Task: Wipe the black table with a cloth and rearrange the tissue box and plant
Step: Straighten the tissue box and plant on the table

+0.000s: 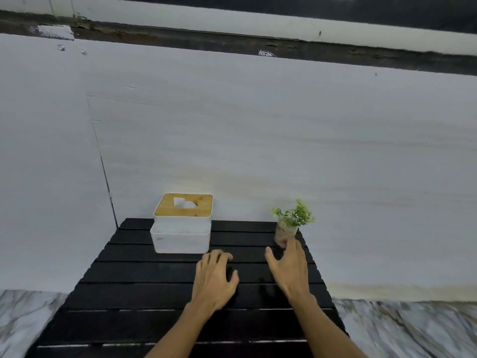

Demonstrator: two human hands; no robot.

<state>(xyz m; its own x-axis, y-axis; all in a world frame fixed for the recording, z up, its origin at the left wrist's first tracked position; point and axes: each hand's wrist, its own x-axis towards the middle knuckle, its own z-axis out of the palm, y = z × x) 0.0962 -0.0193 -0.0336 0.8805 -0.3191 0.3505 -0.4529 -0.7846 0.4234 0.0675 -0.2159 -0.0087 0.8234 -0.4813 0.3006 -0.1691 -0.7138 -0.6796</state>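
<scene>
Against the pale wall at twelve o'clock stands the black slatted table (144,293). No cloth shows on it or in either hand, so I cannot tell whether the wiping is done or not yet begun; the slats look dark and even, with no plain smear. Toward eleven o'clock on the top sits the box (182,228), white with a wooden lid and a tissue in its slot, upright near the wall edge and touched by neither hand. Near the table's middle is the left hand (214,277), fingers loosely curled over the slats and holding nothing. At three o'clock from it the right hand (289,270) reaches toward one o'clock, fingers spread and thumb held wide, with the fingertips (293,245) at the base of the plant (289,226); whether they touch its glass I cannot tell. The plant stands upright at the table's one o'clock corner. I judge that rearranging is the step in hand, plant first, with the box left to move. Counted: one table, one box, two hands, one plant, no cloth.
</scene>
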